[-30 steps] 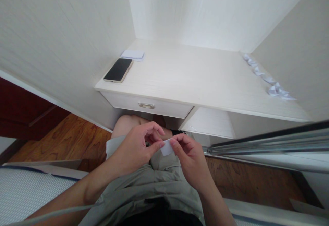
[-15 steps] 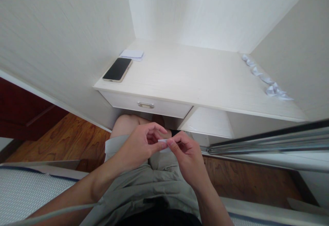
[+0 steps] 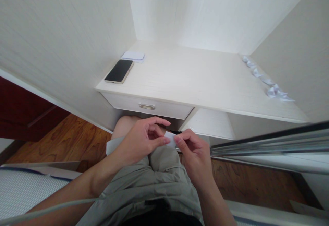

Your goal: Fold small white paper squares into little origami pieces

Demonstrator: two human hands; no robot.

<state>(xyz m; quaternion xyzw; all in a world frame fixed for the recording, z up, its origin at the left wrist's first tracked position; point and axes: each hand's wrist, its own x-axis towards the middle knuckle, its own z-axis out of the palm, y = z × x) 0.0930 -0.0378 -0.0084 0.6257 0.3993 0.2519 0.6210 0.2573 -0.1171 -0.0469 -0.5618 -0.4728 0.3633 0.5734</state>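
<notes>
A small white piece of paper (image 3: 170, 139) is held up over my lap. My right hand (image 3: 194, 152) pinches its right edge between thumb and fingers. On the other side, the thumb of my left hand (image 3: 145, 138) presses on the paper's left edge, with curled fingers behind it. The left index finger stretches out above, off the paper. My fingers hide part of the paper, so its folds are hard to make out.
A white desk top (image 3: 180, 75) lies ahead, with a phone (image 3: 119, 71) and white paper sheets (image 3: 133, 56) at its left. Several folded paper pieces (image 3: 273, 90) line the right side. Below are a drawer (image 3: 154, 107) and an open shelf (image 3: 209, 121).
Both hands have shifted slightly, the right one to the right. The paper has turned so more of its white face shows between them.
</notes>
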